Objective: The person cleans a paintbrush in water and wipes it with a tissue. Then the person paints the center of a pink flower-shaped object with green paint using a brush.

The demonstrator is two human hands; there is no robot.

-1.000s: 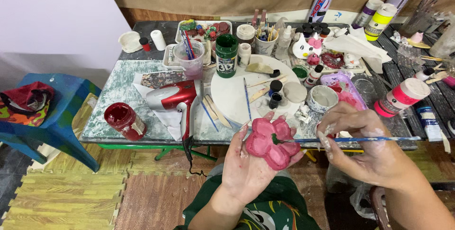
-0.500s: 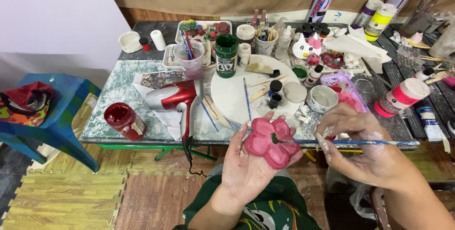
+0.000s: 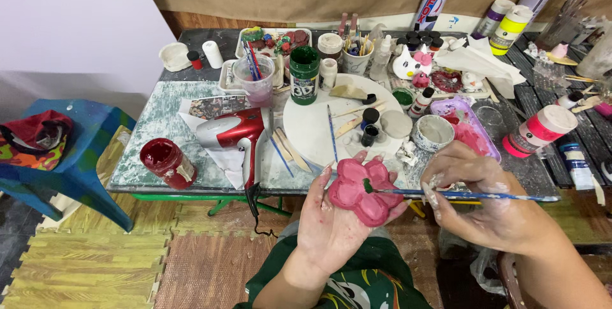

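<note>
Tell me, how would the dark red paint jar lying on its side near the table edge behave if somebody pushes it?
The dark red paint jar looks round and lies on its side, so a push would probably make it roll. It rests close to the table front edge, so it could drop off. Paint smears on its outside suggest it may feel slippery.

Craft studio — paint jars (image 3: 168, 163), brushes (image 3: 357, 46), messy worktable (image 3: 153, 124)

The marbled green table (image 3: 159, 124) fills the middle of the frame. On it lie a red hair dryer (image 3: 233, 132), a red paint jar (image 3: 167, 162) (lower left), and a round white board (image 3: 319, 127) at centre.
</note>
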